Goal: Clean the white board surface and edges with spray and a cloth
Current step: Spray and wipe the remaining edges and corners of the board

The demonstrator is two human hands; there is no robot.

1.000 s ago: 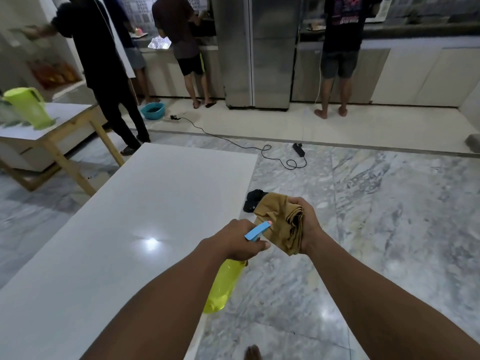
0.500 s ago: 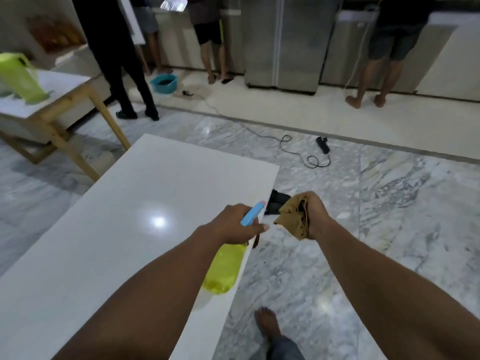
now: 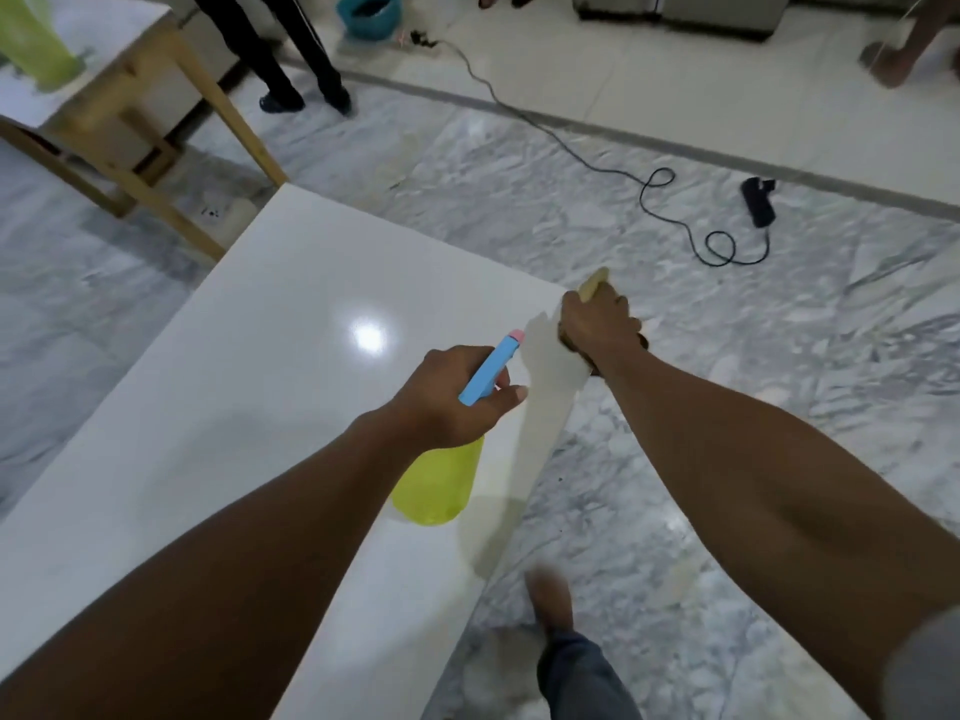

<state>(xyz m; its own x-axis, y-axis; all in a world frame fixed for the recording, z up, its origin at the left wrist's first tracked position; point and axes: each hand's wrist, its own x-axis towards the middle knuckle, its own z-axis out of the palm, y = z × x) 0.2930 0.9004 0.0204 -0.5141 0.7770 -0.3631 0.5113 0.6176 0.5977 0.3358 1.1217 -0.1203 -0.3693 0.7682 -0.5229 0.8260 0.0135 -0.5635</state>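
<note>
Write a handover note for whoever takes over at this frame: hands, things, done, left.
Left hand grips the spray bottle by its head, over the board near its right edge.
Right hand presses the cloth against the board's right edge, near the far corner.
Done: cloth is at the edge; no spray or wipe marks show, so progress cannot be told.
Left: likely the top and the other edges.

Grey-veined marble floor (image 3: 779, 381), cream tile strip beyond it. Wooden table (image 3: 223, 106) top-left with 1 green jug (image 3: 31, 39) on it. 1 bystander in black trousers (image 3: 291, 54) just past the table, teal basin (image 3: 369, 13) near them. Black cable (image 3: 550, 137) snakes across to a black power strip (image 3: 758, 200). 1 bare foot (image 3: 893, 59) top-right.
</note>
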